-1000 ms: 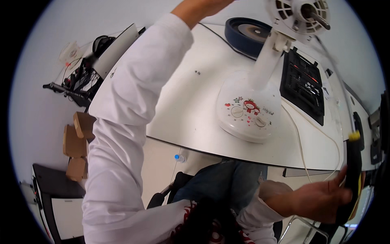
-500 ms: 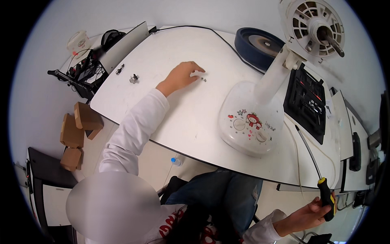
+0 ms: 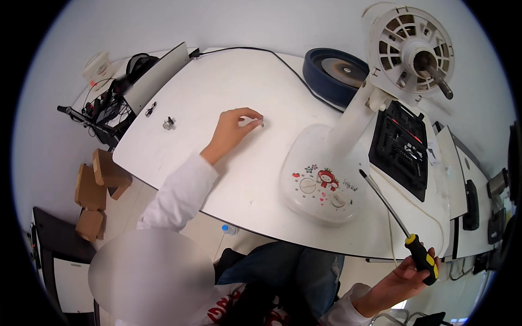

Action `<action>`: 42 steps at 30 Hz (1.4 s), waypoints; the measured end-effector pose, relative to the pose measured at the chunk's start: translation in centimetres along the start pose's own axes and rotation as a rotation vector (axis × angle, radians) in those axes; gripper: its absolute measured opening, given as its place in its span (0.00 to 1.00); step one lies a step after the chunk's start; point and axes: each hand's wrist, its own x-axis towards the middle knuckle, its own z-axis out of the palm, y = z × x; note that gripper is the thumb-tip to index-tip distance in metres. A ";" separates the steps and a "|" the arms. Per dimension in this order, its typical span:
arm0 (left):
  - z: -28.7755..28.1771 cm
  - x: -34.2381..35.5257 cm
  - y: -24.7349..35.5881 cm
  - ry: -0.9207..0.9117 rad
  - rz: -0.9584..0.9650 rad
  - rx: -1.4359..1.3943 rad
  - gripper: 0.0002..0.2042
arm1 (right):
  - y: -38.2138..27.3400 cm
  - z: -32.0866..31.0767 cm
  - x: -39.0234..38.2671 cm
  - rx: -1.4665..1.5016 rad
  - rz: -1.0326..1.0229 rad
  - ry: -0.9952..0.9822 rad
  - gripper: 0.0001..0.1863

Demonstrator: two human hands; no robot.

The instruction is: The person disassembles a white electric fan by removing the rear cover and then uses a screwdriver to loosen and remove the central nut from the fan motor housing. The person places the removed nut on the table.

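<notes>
Just now the small metal piece (image 3: 263, 124) was at the fingertips of my left hand (image 3: 229, 132), over the middle of the counter (image 3: 239, 81). A second earlier, two such bits had lain there untouched while that hand reached well past them; half a second later its fingers hung apart beside them. By this moment thumb and forefinger had narrowed onto the piece, though I couldn't tell whether it had left the surface. To my judgement, that meant a loose little part was coming under control. My right hand (image 3: 396, 283) was wrapped around the screwdriver (image 3: 417, 254), its tip near the base of the fan (image 3: 356, 122), whose motor shaft jutted out bare. Behind the fan sat a dark blue disc (image 3: 322, 76); to its right, a black tool case (image 3: 398, 172).
</notes>
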 end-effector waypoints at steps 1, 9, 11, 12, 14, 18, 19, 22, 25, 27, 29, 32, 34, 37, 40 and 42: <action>-0.4 -0.7 1.7 -0.005 -0.026 -0.202 0.05 | 0.0 0.3 -0.3 0.052 0.029 -0.014 0.30; -0.9 -7.0 11.8 -0.184 -0.003 -0.898 0.08 | 0.6 1.1 -2.4 0.486 0.259 -0.152 0.29; -0.8 -7.6 12.5 -0.203 0.037 -0.929 0.09 | 0.4 1.3 -2.7 0.498 0.274 -0.147 0.29; -0.8 -7.8 12.9 -0.210 0.054 -0.921 0.10 | 0.7 0.7 -2.7 0.492 0.296 -0.157 0.29; -0.8 -7.9 13.1 -0.266 0.119 -0.924 0.08 | 0.1 0.8 -2.8 0.494 0.298 -0.167 0.29; -0.9 -8.1 13.6 -0.299 0.174 -0.909 0.08 | -0.5 0.7 -2.9 0.449 0.281 -0.160 0.30; -0.9 -8.0 13.8 -0.280 0.156 -0.891 0.08 | -0.6 0.7 -2.8 0.434 0.280 -0.169 0.30; -0.9 -7.8 14.3 -0.273 0.116 -0.781 0.09 | -0.7 0.1 -2.3 0.356 0.278 -0.284 0.31; -1.9 -7.5 14.4 -0.363 0.106 -0.649 0.08 | -1.0 -0.8 -1.5 0.244 0.298 -0.313 0.35; -1.8 -7.4 14.0 -0.418 0.189 -0.592 0.07 | -2.6 0.3 -1.1 0.214 0.373 -0.274 0.37; -1.6 -7.7 14.2 -0.348 0.269 -0.591 0.07 | -2.2 -0.3 -1.1 0.245 0.375 -0.288 0.35; -1.1 -7.3 15.6 -0.306 0.429 -0.476 0.07 | -1.2 -0.8 -0.9 0.250 0.329 -0.256 0.32; -0.4 -7.2 16.1 -0.281 0.459 -0.506 0.08 | -1.3 -1.6 -0.5 0.322 0.374 -0.305 0.30; 0.7 -6.8 16.4 -0.212 0.441 -0.605 0.10 | -0.9 -1.7 -0.8 0.451 0.398 -0.247 0.28; 1.5 -5.6 16.2 -0.184 0.544 -0.631 0.17 | 0.1 -1.9 -1.2 0.569 0.348 -0.187 0.28; 1.8 -5.9 17.3 -0.161 0.491 -0.676 0.22 | 0.3 -2.2 -1.0 0.636 0.285 -0.153 0.29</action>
